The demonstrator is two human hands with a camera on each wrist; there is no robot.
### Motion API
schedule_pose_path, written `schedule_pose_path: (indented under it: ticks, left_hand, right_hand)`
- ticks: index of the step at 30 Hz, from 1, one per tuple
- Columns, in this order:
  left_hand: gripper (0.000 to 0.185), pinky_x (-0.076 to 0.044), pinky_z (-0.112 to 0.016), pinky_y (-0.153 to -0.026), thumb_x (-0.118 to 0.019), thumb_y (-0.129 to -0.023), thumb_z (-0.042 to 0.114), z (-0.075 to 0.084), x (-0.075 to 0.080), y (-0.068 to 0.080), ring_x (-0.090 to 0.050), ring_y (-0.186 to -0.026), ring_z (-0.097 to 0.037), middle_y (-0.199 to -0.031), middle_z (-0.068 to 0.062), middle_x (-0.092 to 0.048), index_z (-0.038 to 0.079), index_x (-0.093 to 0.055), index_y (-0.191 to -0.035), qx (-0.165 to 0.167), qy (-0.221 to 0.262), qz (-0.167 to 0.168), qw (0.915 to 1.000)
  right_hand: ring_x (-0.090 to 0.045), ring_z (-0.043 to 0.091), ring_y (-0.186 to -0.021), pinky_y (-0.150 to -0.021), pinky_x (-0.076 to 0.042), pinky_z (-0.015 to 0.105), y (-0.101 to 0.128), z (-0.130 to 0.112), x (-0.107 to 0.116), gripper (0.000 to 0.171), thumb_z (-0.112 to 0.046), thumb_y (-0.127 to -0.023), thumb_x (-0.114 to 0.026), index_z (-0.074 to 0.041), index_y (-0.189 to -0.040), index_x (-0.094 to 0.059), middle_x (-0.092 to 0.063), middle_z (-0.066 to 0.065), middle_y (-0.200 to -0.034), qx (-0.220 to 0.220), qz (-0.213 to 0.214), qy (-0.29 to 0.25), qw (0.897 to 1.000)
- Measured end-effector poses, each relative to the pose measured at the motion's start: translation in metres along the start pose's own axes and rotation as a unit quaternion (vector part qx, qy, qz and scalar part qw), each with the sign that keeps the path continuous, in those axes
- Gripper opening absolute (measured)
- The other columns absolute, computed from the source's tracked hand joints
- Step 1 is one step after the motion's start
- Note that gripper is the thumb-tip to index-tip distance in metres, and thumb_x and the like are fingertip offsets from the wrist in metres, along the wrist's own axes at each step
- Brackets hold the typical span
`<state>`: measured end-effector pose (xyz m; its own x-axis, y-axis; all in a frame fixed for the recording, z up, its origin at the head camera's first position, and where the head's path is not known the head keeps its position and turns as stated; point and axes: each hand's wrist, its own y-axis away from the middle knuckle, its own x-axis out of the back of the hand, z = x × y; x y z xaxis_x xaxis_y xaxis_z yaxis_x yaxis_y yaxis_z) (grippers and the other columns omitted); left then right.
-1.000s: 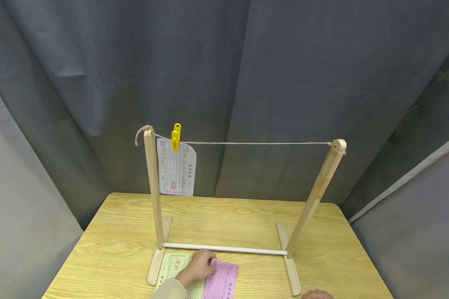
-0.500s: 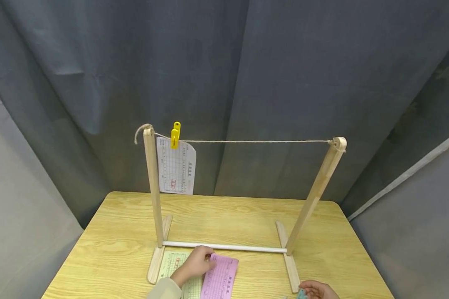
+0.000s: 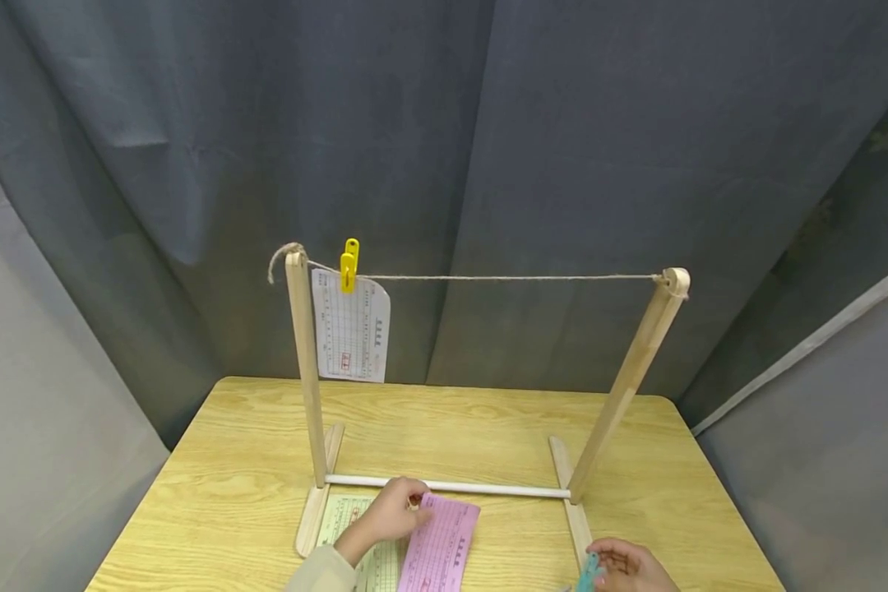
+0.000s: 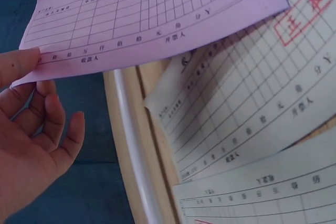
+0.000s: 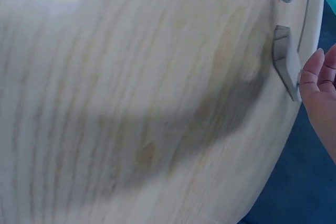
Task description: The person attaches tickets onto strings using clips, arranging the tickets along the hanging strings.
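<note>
Pink paper slip is lying low in the frame's centre, just in front of the wooden rack, where the left hand is pinching its upper edge, while the right hand, lower right, is curling round a teal clothespin.

The wooden frame stood across the middle of the table, its two uprights and low white crossbar barring a flat reach from front to back. Between the uprights, above the crossbar and under the string, the passage was open. At the string's left end a yellow peg and hanging white slip took up room. Papers covered the front strip left of centre. Grey curtains closed off the rear and sides.
</note>
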<state>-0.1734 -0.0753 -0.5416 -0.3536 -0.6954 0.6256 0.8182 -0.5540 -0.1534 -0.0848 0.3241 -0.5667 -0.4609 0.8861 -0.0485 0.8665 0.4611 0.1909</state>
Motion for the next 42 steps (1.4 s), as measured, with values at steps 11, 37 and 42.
schedule_pose_path:
  ticks: [11, 37, 42]
  left_hand:
    - [0.004, -0.038, -0.021, -0.065, -0.067, -0.077, 0.008, 0.013, 0.009, 0.004, -0.045, -0.070, -0.005, -0.071, 0.011, -0.052, 0.010, -0.063, -0.076, -0.007, 0.017, -0.003, 0.9998]
    - [0.005, -0.048, -0.032, -0.073, -0.066, -0.080, 0.003, 0.065, 0.050, 0.000, -0.053, -0.079, -0.012, -0.080, -0.004, -0.062, 0.006, -0.064, -0.078, -0.067, 0.059, 0.050, 0.9948]
    - [0.003, -0.048, -0.032, -0.073, -0.066, -0.081, 0.005, 0.072, 0.057, -0.002, -0.053, -0.079, -0.012, -0.080, -0.001, -0.062, 0.006, -0.064, -0.079, -0.083, 0.056, 0.070, 0.9925]
  right_hand:
    - [-0.054, 0.008, -0.086, -0.077, -0.046, 0.023, 0.001, -0.020, -0.010, 0.027, -0.005, -0.088, -0.054, -0.008, -0.114, -0.058, -0.059, -0.001, -0.097, 0.006, 0.031, -0.001, 1.000]
    - [-0.058, 0.009, -0.086, -0.073, -0.049, 0.024, -0.006, -0.087, -0.028, 0.037, 0.010, -0.088, -0.046, -0.015, -0.113, -0.058, -0.060, -0.003, -0.099, 0.184, 0.068, 0.020, 0.980]
    - [-0.057, 0.009, -0.087, -0.073, -0.048, 0.022, -0.010, -0.097, -0.028, 0.039, 0.016, -0.085, -0.046, -0.009, -0.113, -0.058, -0.061, -0.002, -0.100, 0.235, 0.078, 0.035, 0.968]
